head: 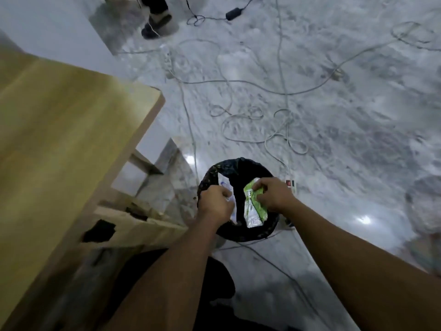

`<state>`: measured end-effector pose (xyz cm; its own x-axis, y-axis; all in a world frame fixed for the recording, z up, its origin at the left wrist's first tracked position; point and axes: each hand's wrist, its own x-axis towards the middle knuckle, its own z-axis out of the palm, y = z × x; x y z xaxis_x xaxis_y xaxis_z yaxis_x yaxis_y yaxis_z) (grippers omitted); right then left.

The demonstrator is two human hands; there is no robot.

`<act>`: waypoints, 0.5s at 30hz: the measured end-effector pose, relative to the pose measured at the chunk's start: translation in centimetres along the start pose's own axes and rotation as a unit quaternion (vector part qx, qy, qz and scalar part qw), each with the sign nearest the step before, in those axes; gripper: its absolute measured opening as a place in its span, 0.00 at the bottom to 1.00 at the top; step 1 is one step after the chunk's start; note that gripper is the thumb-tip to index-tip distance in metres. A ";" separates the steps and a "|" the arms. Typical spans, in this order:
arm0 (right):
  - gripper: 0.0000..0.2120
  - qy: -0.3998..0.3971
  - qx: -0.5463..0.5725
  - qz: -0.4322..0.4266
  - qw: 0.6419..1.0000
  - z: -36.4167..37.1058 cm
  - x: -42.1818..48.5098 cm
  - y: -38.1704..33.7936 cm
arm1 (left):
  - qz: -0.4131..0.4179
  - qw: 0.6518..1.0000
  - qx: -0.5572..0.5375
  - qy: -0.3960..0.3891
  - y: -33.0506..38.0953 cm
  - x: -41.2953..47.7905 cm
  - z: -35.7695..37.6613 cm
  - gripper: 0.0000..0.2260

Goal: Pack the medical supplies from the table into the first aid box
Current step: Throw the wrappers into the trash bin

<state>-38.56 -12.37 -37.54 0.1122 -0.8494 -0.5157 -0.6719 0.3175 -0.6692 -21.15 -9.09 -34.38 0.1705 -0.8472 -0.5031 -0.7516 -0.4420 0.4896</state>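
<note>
- Green-and-white wrapper (254, 204), crinkled and partly torn, hangs just above the open mouth of a round bin (241, 232) lined with a black bag, on the floor right of the table.
- Right hand (274, 195) has its grip closed on the wrapper's upper right edge, fingers curled over it.
- Left hand (216, 203) is closed in a loose fist over the bin's left rim; a bit of white packaging (228, 187) shows at its fingers, but the blur keeps me from telling whether it is pinched or lying inside the bin.
- Both bare forearms reach from the near edge toward the bin.
- Wooden table (59, 130) fills the left side; the part of its top in view carries nothing.
- White and grey cables (279, 130) loop across the pale marbled floor (358, 139) beyond the bin.
- A white power strip (291, 185) with a red switch lies just right of the bin.
- At the far top, a foot in a dark sandal (156, 23) stands near a black power adapter (233, 13).
</note>
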 end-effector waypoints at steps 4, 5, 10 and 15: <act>0.13 -0.009 -0.029 0.028 0.999 3.6 2.7 1.8 | 0.002 0.999 0.015 -0.044 -1.8 3.1 1.9 0.14; 0.14 -0.011 -0.035 0.035 0.999 4.0 3.3 2.0 | 0.002 0.998 0.021 -0.056 -2.0 3.7 2.2 0.13; 0.17 -0.048 -0.055 0.043 0.996 4.3 5.4 2.1 | -0.024 0.994 0.020 -0.101 -2.6 6.1 2.8 0.14; 0.14 -0.049 -0.044 0.044 0.997 3.3 5.4 0.6 | -0.020 0.993 0.019 -0.111 -1.7 6.2 1.5 0.17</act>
<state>-35.98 -15.42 -42.51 0.1181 -0.7728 -0.6236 -0.7429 0.3480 -0.5719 -19.76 -13.09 -39.43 0.0594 -0.7418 -0.6680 -0.7710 -0.4591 0.4413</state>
